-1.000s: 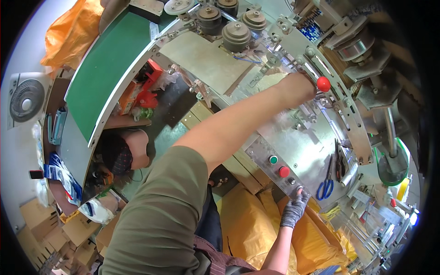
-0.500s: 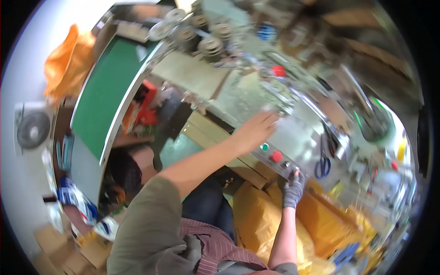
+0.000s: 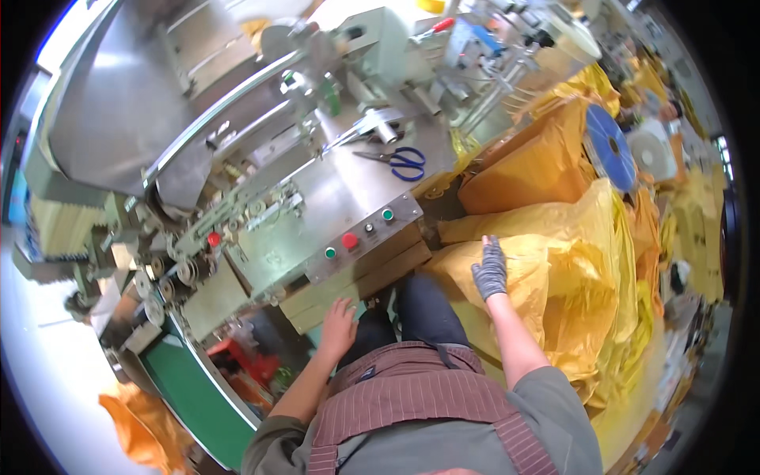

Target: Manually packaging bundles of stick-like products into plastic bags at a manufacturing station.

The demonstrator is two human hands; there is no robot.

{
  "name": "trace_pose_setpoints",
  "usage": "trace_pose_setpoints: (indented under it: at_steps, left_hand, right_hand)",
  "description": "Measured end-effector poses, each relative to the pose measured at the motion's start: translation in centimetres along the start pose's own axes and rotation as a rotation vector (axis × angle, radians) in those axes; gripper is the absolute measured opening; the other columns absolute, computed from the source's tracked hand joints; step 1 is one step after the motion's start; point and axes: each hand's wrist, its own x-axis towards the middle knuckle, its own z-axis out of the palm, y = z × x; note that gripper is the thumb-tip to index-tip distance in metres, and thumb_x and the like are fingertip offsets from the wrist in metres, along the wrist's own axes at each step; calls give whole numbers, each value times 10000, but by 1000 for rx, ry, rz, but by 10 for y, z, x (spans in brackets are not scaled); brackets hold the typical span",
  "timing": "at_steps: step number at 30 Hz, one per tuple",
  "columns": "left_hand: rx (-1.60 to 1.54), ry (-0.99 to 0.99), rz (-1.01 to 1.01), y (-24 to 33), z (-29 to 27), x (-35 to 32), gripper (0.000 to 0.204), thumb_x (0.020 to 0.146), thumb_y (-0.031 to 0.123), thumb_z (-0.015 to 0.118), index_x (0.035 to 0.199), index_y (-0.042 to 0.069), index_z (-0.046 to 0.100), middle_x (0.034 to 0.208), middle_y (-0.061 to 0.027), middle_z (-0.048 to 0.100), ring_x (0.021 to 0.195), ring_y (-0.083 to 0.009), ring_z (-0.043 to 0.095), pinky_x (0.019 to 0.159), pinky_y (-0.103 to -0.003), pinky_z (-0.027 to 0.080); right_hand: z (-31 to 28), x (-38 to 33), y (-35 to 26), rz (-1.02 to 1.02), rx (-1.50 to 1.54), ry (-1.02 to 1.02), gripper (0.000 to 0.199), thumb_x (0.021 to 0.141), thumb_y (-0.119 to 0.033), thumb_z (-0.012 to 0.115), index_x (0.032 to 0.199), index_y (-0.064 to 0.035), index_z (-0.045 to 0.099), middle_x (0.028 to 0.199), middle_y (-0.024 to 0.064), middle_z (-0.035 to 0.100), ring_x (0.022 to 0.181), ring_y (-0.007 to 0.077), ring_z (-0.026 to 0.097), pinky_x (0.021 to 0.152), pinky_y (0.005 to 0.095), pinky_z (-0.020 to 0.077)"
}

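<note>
My left hand (image 3: 339, 326), bare, hangs over my lap in front of the machine's lower edge, fingers loosely spread and nothing in them. On my right hand (image 3: 490, 273) there is a grey glove that leaves some fingertips bare. Its fingers are stretched out over a large yellow plastic sack (image 3: 546, 265); whether they touch it I cannot tell. Ahead of both hands is the metal machine table (image 3: 340, 190) with its button panel (image 3: 368, 229), which carries a red button (image 3: 349, 240) and green ones. Blue-handled scissors (image 3: 407, 164) lie on the tabletop.
A green conveyor belt (image 3: 198, 408) runs at lower left, near an orange sack (image 3: 146, 427). Rollers (image 3: 186, 272) and a curved metal hopper (image 3: 119, 103) stand at left. At right are a blue reel (image 3: 609, 148) and more yellow sacks.
My view has swung to the right. The left hand has drawn back from the machine top to my lap. My right hand has left the button panel and moved over the yellow sack.
</note>
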Motion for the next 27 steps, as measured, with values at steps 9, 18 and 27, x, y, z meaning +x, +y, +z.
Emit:
trace_pose_setpoints:
  at_steps: [9, 18, 27]
  left_hand:
    - [33, 216, 85, -1, -84, 109, 310, 739, 84, 616, 1029, -5, 556, 1151, -169, 517, 1086, -374, 472, 909, -426, 411]
    - [-149, 169, 211, 49, -31, 117, 386, 737, 86, 636, 1094, -12, 526, 1120, -177, 517, 1049, -351, 485, 896, -408, 419]
    - [-116, 75, 36, 63, 11, 183, 596, 738, 155, 667, 1240, -37, 410, 1180, -202, 473, 1074, -365, 469, 910, -404, 419]
  right_hand:
    - [-29, -51, 25, 270, 215, 119, 697, 730, -89, 627, 1351, -14, 319, 1321, 240, 387, 1242, 352, 363, 1053, 361, 287]
    - [-19, -43, -16, 150, 276, -63, 509, 857, -322, 547, 1227, 18, 467, 1242, 233, 478, 1151, 359, 463, 984, 382, 362]
    - [-13, 64, -26, -177, 133, -198, 513, 809, -316, 594, 1210, -14, 487, 1163, 209, 521, 1084, 341, 503, 939, 380, 401]
